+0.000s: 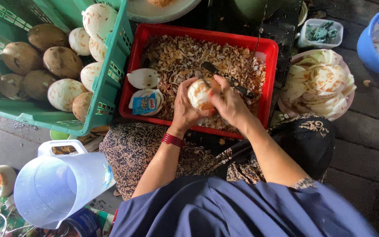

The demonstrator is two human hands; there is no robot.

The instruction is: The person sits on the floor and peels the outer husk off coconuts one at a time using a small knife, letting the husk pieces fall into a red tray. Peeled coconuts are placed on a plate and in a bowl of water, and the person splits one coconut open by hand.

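One head-worn view — looking steeply down, close over the lap and red tray — nothing else overlaps.

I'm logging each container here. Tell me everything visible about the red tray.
The red tray is a shallow rectangular bin, plastic by its look, set on the dark ground before the person's lap. Brown peel shavings fill it. At its left end lie white coconut pieces and a small blue packet. Its left side meets the green crate. Above it, the left hand and right hand hold a half-peeled coconut and a dark-handled knife.
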